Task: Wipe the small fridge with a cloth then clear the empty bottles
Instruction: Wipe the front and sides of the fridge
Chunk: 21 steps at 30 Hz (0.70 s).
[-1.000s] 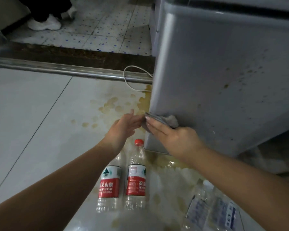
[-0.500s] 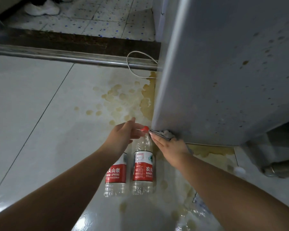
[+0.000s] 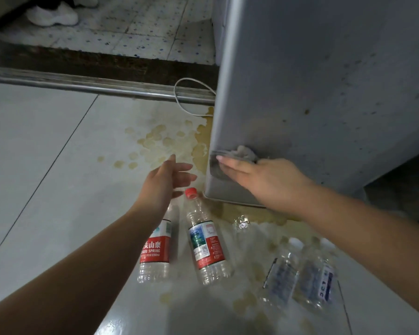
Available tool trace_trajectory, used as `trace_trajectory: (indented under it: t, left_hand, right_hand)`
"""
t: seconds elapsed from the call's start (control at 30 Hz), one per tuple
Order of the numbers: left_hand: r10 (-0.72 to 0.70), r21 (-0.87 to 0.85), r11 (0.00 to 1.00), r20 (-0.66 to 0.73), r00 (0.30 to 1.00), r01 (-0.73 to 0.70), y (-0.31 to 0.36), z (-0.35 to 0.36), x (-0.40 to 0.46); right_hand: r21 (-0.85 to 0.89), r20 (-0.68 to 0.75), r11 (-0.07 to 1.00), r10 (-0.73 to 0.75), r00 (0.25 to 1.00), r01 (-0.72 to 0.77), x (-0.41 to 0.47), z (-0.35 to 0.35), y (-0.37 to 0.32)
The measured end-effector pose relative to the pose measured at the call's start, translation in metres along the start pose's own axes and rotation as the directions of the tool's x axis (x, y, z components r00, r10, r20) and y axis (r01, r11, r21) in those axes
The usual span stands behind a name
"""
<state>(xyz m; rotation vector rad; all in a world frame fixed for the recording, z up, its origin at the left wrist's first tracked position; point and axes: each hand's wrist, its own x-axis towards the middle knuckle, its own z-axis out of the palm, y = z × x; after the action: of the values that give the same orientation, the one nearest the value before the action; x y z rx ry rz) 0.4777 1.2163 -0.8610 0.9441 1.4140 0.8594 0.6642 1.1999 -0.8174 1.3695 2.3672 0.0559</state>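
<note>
The small grey fridge (image 3: 324, 81) stands on the right, its side speckled with brown spots. My right hand (image 3: 259, 180) presses a grey cloth (image 3: 246, 152) flat against the fridge's lower left corner, fingers straight. My left hand (image 3: 166, 182) hovers open over the floor, just left of the fridge, holding nothing. Two empty bottles with red labels lie on the floor below it: one (image 3: 155, 255) partly under my left wrist, one (image 3: 205, 238) with a red cap. Two clear bottles with blue labels (image 3: 282, 274) (image 3: 318, 276) lie to the right.
Yellowish spill stains (image 3: 160, 141) spread over the tiled floor beside and below the fridge. A white cable (image 3: 179, 93) loops out from behind it. A metal threshold rail (image 3: 82, 82) crosses the floor; beyond it a person's white shoe (image 3: 52, 16) stands on speckled tiles.
My left hand has let go of the cloth and drawn away to the left, fingers spread. My right hand with the cloth has shifted up the fridge corner. The red-capped bottle now lies tilted.
</note>
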Motion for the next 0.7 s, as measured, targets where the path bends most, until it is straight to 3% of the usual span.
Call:
trace_trajectory:
  t: [0.07, 0.17, 0.4, 0.5, 0.7]
  left_hand:
    - [0.036, -0.035, 0.999, -0.019, 0.999, -0.037, 0.012, 0.008, -0.001]
    - [0.125, -0.074, 0.989, -0.040, 0.991, -0.128, 0.032, 0.021, -0.008]
    - [0.370, -0.097, 0.922, -0.062, 0.927, -0.375, 0.070, 0.037, -0.033]
    - [0.439, -0.115, 0.891, -0.036, 0.898, -0.440, 0.080, 0.040, -0.039]
    - [0.428, -0.140, 0.895, -0.004, 0.904, -0.424, 0.076, 0.039, -0.037]
  right_hand:
    - [-0.029, -0.192, 0.999, 0.011, 0.981, -0.017, -0.012, -0.022, 0.015]
    - [-0.013, -0.519, 1.000, -0.031, 0.854, 0.028, -0.024, -0.047, 0.034]
    - [0.011, -0.804, 0.996, 0.061, 0.591, -0.087, -0.041, -0.092, 0.055]
    - [-0.006, -0.801, 0.996, 0.046, 0.597, -0.085, -0.032, -0.087, 0.050]
    - [-0.058, -0.760, 0.997, -0.012, 0.650, -0.050, -0.010, -0.038, 0.033]
